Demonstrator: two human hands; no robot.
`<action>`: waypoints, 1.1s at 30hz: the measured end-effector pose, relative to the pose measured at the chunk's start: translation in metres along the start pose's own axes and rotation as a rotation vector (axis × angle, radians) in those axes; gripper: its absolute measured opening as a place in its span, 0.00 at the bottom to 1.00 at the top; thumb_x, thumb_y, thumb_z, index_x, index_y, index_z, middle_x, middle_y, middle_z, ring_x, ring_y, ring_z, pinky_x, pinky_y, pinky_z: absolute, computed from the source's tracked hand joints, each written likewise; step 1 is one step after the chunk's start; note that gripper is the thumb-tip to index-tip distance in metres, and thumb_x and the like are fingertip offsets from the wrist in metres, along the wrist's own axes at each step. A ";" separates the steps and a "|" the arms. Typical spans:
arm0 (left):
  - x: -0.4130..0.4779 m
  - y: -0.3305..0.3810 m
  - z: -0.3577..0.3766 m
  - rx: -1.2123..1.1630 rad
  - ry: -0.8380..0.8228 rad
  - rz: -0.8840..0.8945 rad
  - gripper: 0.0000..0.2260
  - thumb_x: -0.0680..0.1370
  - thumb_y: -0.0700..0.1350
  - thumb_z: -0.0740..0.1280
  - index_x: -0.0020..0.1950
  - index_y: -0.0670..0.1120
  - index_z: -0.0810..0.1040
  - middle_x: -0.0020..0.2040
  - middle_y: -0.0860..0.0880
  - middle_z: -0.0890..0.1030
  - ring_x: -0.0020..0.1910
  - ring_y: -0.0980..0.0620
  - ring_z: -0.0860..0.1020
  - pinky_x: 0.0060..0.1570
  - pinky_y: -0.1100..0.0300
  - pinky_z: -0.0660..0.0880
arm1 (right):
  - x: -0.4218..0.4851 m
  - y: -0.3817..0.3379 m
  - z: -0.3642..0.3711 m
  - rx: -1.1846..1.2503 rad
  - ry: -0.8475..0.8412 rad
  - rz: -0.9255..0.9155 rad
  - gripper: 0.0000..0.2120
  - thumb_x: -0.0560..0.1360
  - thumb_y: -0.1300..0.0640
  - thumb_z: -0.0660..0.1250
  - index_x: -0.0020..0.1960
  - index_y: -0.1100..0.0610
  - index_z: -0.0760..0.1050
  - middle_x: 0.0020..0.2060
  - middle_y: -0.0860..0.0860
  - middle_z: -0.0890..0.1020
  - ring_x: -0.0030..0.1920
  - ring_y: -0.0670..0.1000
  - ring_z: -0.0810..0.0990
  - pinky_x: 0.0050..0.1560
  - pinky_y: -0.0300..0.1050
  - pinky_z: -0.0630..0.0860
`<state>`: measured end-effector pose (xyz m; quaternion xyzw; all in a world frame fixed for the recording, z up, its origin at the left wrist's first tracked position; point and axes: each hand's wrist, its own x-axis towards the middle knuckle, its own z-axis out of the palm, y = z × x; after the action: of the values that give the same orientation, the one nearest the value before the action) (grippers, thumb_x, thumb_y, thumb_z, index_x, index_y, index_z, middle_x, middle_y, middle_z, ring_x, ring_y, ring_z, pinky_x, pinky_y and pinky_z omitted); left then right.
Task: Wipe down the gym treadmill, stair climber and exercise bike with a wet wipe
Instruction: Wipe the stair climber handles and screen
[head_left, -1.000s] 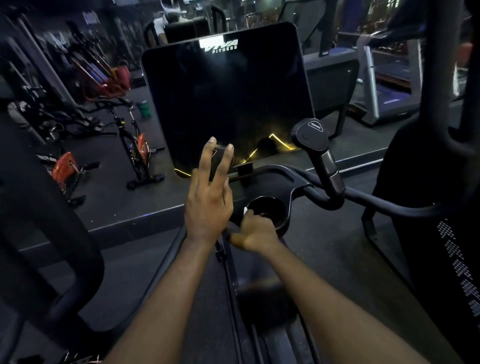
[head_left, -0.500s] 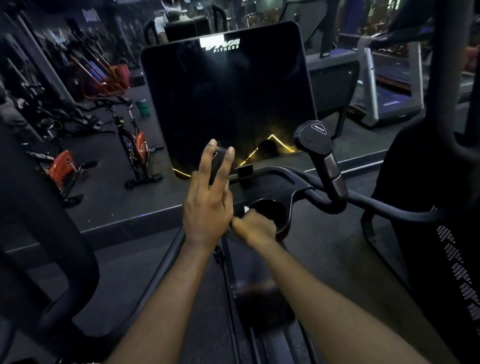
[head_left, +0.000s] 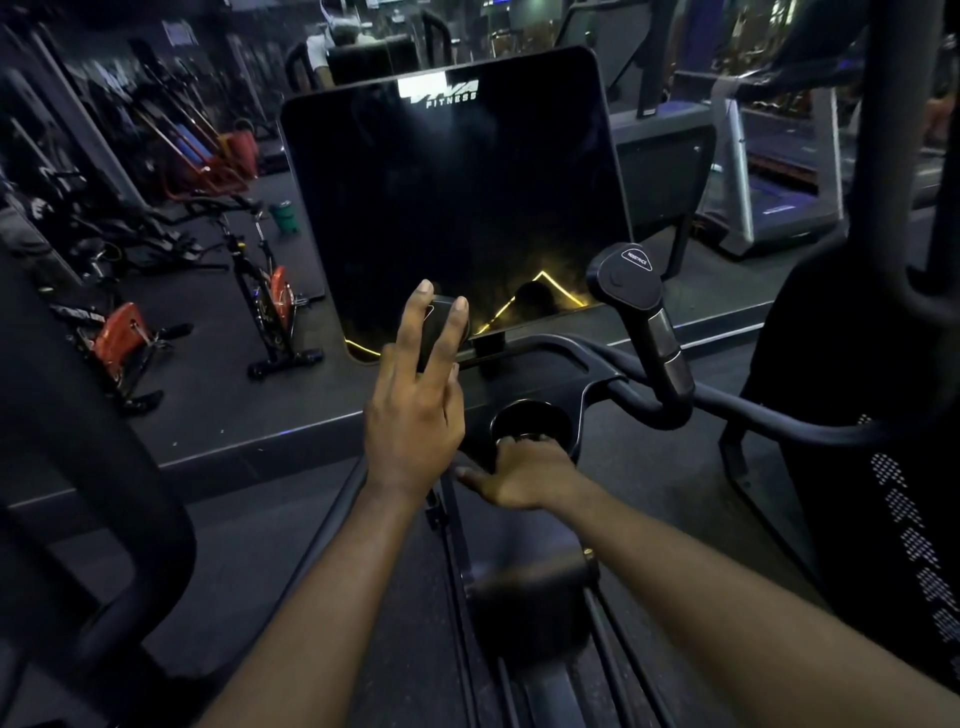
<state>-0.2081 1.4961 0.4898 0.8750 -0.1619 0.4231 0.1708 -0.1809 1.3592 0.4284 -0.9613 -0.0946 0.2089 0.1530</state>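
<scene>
The person stood at a dark cardio machine whose tall black screen (head_left: 457, 208), marked VIVA FITNESS near its top edge, rose just beyond both hands. The left hand (head_left: 415, 415) was raised at the screen's near left corner, fingers straight and slightly spread, their tips laid against the rounded black knob (head_left: 441, 330) of the left grip; nothing was held in it. Just to the right and nearer, the right hand (head_left: 524, 470) sat at the near rim of the round cup holder (head_left: 560, 415) in the console tray, fingers bent down over that rim and the thumb stretched out to the left. I could not tell whether those fingers were clamped on anything: the wet wipe could not be made out beneath them. To the right of the cup holder the right grip (head_left: 631, 275) stood tilted, its flat cap facing up, joined to a handlebar (head_left: 753, 422) curving off to the right. Far right, across the floor, stood a treadmill (head_left: 769, 182) with pale uprights. Far left stood a black spin bike (head_left: 265, 296) with an orange flywheel, another orange bike (head_left: 122, 332) further left of it, and a green bucket (head_left: 285, 215) beyond them.
</scene>
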 end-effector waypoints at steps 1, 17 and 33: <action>0.000 0.000 0.000 0.003 0.001 0.002 0.31 0.81 0.36 0.64 0.82 0.51 0.60 0.83 0.46 0.55 0.70 0.46 0.68 0.61 0.63 0.70 | 0.001 0.004 -0.007 -0.062 -0.048 -0.005 0.47 0.75 0.22 0.46 0.73 0.60 0.71 0.72 0.58 0.74 0.74 0.59 0.69 0.74 0.56 0.59; -0.001 0.002 0.001 -0.006 0.008 -0.006 0.31 0.81 0.37 0.64 0.82 0.52 0.60 0.83 0.47 0.56 0.68 0.46 0.70 0.55 0.60 0.76 | -0.020 0.062 0.003 0.131 0.498 -0.132 0.11 0.80 0.50 0.65 0.53 0.54 0.83 0.45 0.58 0.84 0.48 0.61 0.83 0.44 0.48 0.75; -0.002 0.000 0.005 0.018 0.040 -0.006 0.29 0.82 0.38 0.62 0.82 0.53 0.60 0.83 0.49 0.55 0.63 0.49 0.74 0.52 0.58 0.79 | -0.023 0.048 0.038 0.964 1.177 0.283 0.21 0.79 0.70 0.62 0.72 0.63 0.74 0.73 0.61 0.73 0.75 0.59 0.69 0.74 0.45 0.64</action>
<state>-0.2056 1.4938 0.4850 0.8684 -0.1519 0.4414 0.1672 -0.2127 1.3181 0.3880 -0.7442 0.2274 -0.3007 0.5514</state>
